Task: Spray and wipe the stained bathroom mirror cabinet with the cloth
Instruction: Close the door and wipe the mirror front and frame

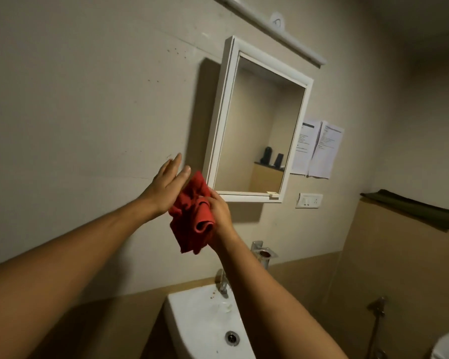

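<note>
A: What is nearest?
B: Two bare forearms, one entering from the lower left corner, the other from the bottom edge right of centre.
A: And the hands?
B: The left hand (167, 187) is released, fingers straight and pointing upward, its palm side lying against the red cloth (192, 221). The right hand (219, 211) is grasping that cloth, fingers curled into the bunched folds.
A: Where is the cloth?
B: Between the two hands, just left of the frame's centre, crumpled, a loose end hanging below them. It is just off the lower left corner of the mirror cabinet (257, 120); whether it touches the frame I cannot tell.
A: Below the hands?
B: A white sink (192, 322) at bottom centre, with a few small reddish spots beside its tap (222, 283). A chrome holder (263, 255) sits just above and right of the tap.
A: Farther back?
B: The cabinet hangs on the beige wall (88, 99), white-framed, right of centre, its mirror showing a dim room with dark items on a shelf. Papers (318, 149) are stuck to the wall at its right, a switch plate (309, 200) below them. A green towel (412, 209) lies on a ledge at the right edge, and a tube light (270, 29) runs across the top.
</note>
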Demonstrator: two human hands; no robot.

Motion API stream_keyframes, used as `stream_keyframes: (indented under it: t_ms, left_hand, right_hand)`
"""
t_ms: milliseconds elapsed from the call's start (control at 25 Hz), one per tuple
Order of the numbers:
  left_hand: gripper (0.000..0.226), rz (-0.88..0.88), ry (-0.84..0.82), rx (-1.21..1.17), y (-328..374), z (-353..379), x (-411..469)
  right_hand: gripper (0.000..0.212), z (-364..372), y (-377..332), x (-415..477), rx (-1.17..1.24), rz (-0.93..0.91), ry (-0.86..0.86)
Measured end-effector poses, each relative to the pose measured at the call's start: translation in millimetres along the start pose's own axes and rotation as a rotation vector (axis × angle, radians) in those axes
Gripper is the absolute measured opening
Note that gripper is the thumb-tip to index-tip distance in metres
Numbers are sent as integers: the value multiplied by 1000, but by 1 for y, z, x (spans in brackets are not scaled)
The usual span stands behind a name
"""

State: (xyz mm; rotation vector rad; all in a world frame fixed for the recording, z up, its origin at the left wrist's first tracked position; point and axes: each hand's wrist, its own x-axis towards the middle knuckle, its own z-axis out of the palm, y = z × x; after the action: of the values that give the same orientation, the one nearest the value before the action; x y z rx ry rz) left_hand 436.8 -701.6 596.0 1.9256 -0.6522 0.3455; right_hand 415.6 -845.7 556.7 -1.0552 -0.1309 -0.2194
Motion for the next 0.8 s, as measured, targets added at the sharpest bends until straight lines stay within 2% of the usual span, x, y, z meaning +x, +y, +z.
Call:
stream_keyframes:
  t_ms: [80, 160, 240, 280, 360, 440, 520, 600, 640, 680, 720, 800]
  left_hand:
    - [81, -150, 34, -92, 9, -12, -35]
    - [97, -378, -32, -330, 13, -19, -76]
    - [84, -484, -187, -497, 13, -23, -118]
    - [71, -483, -196, -539, 10, -24, -133]
    - [51, -469, -2, -578, 5, -36, -154]
    - [42, -476, 190, -561, -3, -60, -172]
    - [41, -481, 272, -523, -12, -84, -193]
    - [39, -499, 315, -501, -26, -101, -216]
    - [38, -518, 325, -499, -34, -108, -229]
    - [38, -547, 320, -504, -40, -112, -240]
    - [38, -585, 323, -512, -47, -116, -252]
    - [37, -648, 373, -553, -59, -128, -274]
  right_hand:
    - [35, 6, -7, -31, 103, 114, -82]
    - [40, 14, -12, -53, 121, 113, -73]
    - [45, 32, -6, -77, 173, 125, -97]
    - [40, 43, -2, -88, 167, 141, -119]
    - [36, 64, 9, -108, 100, 208, -145]
    - [46, 74, 20, -120, -49, 278, -138]
    - [46, 79, 36, -137, -398, 182, -108]
    - [54, 85, 61, -158, -838, -169, -96]
    - [57, 96, 79, -169, -980, -345, -154]
    - [56, 107, 98, -180, -1035, -409, -255]
    - [50, 119, 117, -188, -996, -379, -344]
    - [27, 139, 149, -195, -933, -254, -396]
